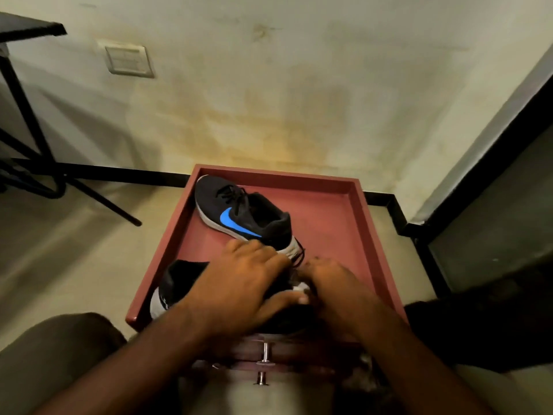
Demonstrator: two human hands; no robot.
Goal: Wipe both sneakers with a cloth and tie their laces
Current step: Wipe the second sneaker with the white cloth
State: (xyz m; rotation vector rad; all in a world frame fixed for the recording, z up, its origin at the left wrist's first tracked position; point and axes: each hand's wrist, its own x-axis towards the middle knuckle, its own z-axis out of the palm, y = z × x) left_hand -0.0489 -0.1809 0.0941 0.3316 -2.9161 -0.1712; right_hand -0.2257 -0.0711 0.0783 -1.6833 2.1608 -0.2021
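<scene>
Both hands work low over the near sneaker in a reddish-brown drawer.

Left hand [239, 280] lies spread across the near sneaker [167, 292], fingers reaching toward its laces [299, 259], the thumb pressed against the shoe's pale sole edge. Right hand [329, 283] is curled just beside it, fingers bent down into the lace area; whether it actually pinches a lace I cannot tell, since the hands hide that spot. That sneaker, black with a grey heel, lies at the drawer's near left. Its mate, the far sneaker [239, 214], black with a blue swoosh and white sole, rests toward the drawer's back left corner, toe pointing away, heel almost meeting the left hand's fingertips. All of this sits inside the pulled-out drawer [344, 223], which has metal knobs [264, 354] at its front. No cloth is visible from here.
</scene>
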